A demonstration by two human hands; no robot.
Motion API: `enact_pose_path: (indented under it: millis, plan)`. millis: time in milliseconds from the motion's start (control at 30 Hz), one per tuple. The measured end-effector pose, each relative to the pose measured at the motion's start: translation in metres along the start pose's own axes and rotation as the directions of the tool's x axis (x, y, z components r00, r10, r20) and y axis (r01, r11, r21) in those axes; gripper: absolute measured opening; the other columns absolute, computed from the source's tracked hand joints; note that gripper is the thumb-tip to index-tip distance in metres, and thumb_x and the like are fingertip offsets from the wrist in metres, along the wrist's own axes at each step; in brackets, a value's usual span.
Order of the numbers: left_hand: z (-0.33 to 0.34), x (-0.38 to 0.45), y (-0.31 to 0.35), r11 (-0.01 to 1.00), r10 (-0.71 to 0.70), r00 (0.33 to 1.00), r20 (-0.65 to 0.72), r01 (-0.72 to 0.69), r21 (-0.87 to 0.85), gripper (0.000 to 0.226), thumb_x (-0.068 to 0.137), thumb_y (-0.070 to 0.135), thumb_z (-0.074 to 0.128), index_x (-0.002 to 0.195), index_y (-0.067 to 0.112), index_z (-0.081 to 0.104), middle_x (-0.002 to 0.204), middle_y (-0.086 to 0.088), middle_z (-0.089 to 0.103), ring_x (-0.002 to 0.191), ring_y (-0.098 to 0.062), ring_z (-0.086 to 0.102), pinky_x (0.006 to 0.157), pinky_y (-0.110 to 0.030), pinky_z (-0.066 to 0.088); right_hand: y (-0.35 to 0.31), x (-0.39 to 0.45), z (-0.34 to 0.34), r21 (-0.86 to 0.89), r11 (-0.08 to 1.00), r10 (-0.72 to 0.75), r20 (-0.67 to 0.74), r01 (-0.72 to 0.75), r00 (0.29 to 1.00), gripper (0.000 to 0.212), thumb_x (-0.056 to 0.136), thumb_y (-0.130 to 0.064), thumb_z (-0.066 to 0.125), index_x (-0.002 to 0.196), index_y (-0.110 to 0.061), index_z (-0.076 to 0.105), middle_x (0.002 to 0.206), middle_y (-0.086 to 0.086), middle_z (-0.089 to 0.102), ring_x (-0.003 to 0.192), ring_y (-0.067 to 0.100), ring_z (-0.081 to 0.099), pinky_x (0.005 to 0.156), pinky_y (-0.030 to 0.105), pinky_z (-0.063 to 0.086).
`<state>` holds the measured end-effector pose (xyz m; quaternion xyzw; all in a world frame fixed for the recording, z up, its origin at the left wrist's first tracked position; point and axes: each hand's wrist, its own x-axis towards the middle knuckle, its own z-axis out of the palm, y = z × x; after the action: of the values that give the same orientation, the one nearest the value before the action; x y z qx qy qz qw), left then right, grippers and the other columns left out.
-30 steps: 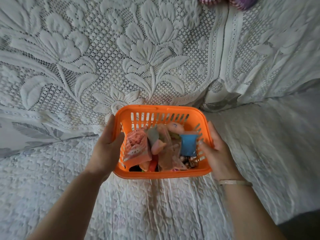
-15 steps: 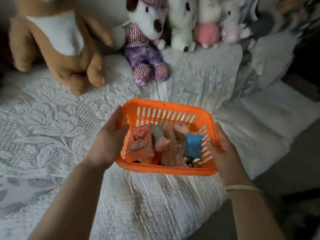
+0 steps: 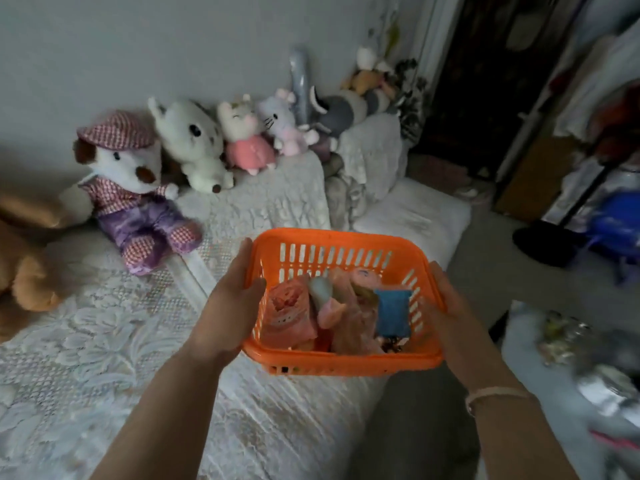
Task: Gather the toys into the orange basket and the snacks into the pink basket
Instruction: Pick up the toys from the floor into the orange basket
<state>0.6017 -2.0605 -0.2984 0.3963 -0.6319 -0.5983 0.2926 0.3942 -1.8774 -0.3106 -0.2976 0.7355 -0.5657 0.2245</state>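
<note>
Orange basket [image 3: 341,244]: being held in the air over the edge of the bed [image 3: 104,341], left hand [image 3: 227,306] gripping its left rim with the thumb hooking inside, right hand [image 3: 450,320] clasping its right side. Contents: pink packet [image 3: 289,315], blue packet [image 3: 393,311], small doll-like toys [image 3: 341,306], lying packed together. Stuffed animals [image 3: 194,147] sitting in a row along the wall [image 3: 138,46] behind.

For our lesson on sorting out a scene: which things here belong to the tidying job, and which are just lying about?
Part of the job:
orange basket
small toys in it
left hand and right hand, one on each side of the basket

Lying about:
plush dog in a checked cap
white plush
pink-dressed plush
lace bedspread
</note>
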Motion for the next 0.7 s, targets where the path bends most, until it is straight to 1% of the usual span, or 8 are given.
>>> enact_pose_path:
  millis: [67,167,267,333,467,500,600,700]
  plan:
    - [0.037,0.010,0.011,1.000,0.007,0.998,0.058,-0.007,-0.009,0.078,0.083,0.028,0.068,0.152,0.040,0.035,0.127,0.011,0.066,0.111,-0.011,0.067,0.102,-0.042,0.051,0.004,0.006,-0.035,0.006,1.000,0.024,-0.036,-0.024,0.999,0.047,0.099,-0.025,0.046,0.123,-0.064,0.036,0.140,-0.006,0.046,0.123,0.021,0.050,0.104,0.049,0.041]
    - [0.090,0.028,0.022,1.000,0.027,0.995,0.099,-0.027,0.003,0.073,0.082,0.030,0.067,0.147,0.047,0.040,0.123,0.010,0.069,0.107,-0.012,0.069,0.097,-0.042,0.054,0.010,0.019,-0.088,-0.017,1.000,0.018,-0.093,-0.019,0.995,0.050,0.099,-0.024,0.047,0.140,-0.048,0.033,0.141,-0.002,0.048,0.123,0.020,0.052,0.103,0.048,0.044]
    - [0.142,0.041,0.032,0.999,0.030,0.988,0.151,-0.034,0.026,0.065,0.093,0.028,0.062,0.148,0.049,0.035,0.126,0.008,0.066,0.106,-0.012,0.068,0.086,-0.034,0.056,0.005,0.031,-0.135,0.000,1.000,-0.011,-0.128,0.011,0.992,0.043,0.099,-0.018,0.045,0.130,-0.047,0.040,0.119,-0.013,0.059,0.103,0.005,0.060,0.084,0.025,0.055]
    - [0.176,0.049,0.040,0.999,0.036,0.980,0.193,-0.043,0.030,0.061,0.098,0.020,0.055,0.144,0.056,0.037,0.125,0.009,0.066,0.110,-0.017,0.067,0.090,-0.038,0.056,0.002,0.037,-0.164,-0.006,1.000,-0.003,-0.165,0.002,0.986,0.040,0.098,-0.020,0.046,0.122,-0.052,0.042,0.113,-0.018,0.060,0.097,0.000,0.060,0.076,0.018,0.053]
    - [0.220,0.065,0.055,0.997,-0.006,0.964,0.264,-0.015,0.077,0.072,0.097,0.013,0.054,0.085,0.083,0.051,0.097,0.020,0.073,0.098,-0.013,0.071,0.087,-0.040,0.057,0.001,0.043,-0.199,-0.043,0.998,0.023,-0.259,-0.035,0.966,0.046,0.097,-0.016,0.049,0.103,-0.062,0.043,0.101,-0.026,0.058,0.088,-0.009,0.055,0.064,0.005,0.045]
    - [0.230,0.068,0.060,0.996,0.004,0.960,0.281,-0.027,0.079,0.069,0.097,0.014,0.056,0.087,0.082,0.054,0.098,0.021,0.074,0.097,-0.011,0.071,0.088,-0.039,0.057,0.003,0.046,-0.206,-0.047,0.998,0.031,-0.283,-0.046,0.959,0.048,0.097,-0.014,0.049,0.100,-0.062,0.045,0.099,-0.026,0.059,0.088,-0.007,0.056,0.067,0.010,0.046]
    - [0.262,0.085,0.070,0.995,0.045,0.947,0.317,-0.070,0.068,0.059,0.097,0.014,0.055,0.140,0.053,0.045,0.120,0.009,0.069,0.104,-0.014,0.068,0.082,-0.032,0.056,0.008,0.057,-0.229,-0.066,0.995,0.053,-0.349,-0.080,0.936,0.049,0.097,-0.012,0.049,0.098,-0.061,0.047,0.094,-0.030,0.057,0.087,-0.007,0.055,0.075,0.019,0.045]
    - [0.286,0.108,0.078,0.998,0.016,0.935,0.354,-0.039,0.057,0.058,0.099,0.010,0.051,0.143,0.047,0.044,0.108,0.010,0.072,0.091,-0.012,0.072,0.067,-0.025,0.056,0.007,0.075,-0.244,-0.063,0.993,0.065,-0.371,-0.095,0.926,0.049,0.097,-0.012,0.048,0.106,-0.060,0.047,0.099,-0.024,0.061,0.091,0.000,0.059,0.079,0.024,0.048]
